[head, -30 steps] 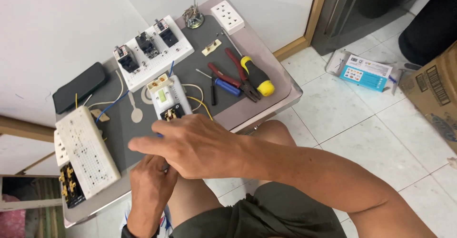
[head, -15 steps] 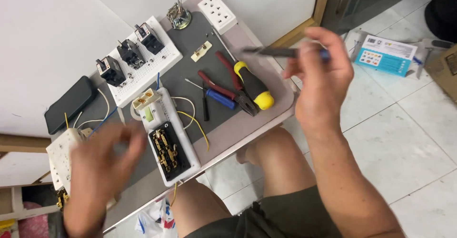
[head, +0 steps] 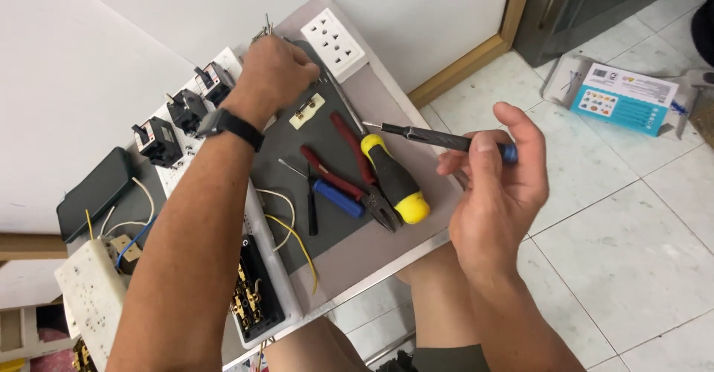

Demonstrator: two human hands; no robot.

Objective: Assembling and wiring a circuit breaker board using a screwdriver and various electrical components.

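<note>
Fingers of right hand [head: 497,193] pinching slim screwdriver [head: 439,138], left hand [head: 274,71] away

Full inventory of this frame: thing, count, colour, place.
small table: 1, grey, centre
dark mat: 1, on the table
socket plate: 1, white, far corner
yellow-black screwdriver: 1, on the mat
pliers: 1, red and blue handles, beside it
breakers: 3, black, on a white plate
phone: 1, black, left edge
open socket box: 1, black inside, near edge
loose wires: white and yellow
carton: 1, blue-white, on the floor
wristwatch: 1, black, left wrist
left hand: far corner, contents hidden
right hand: holds thin dark screwdriver
</note>
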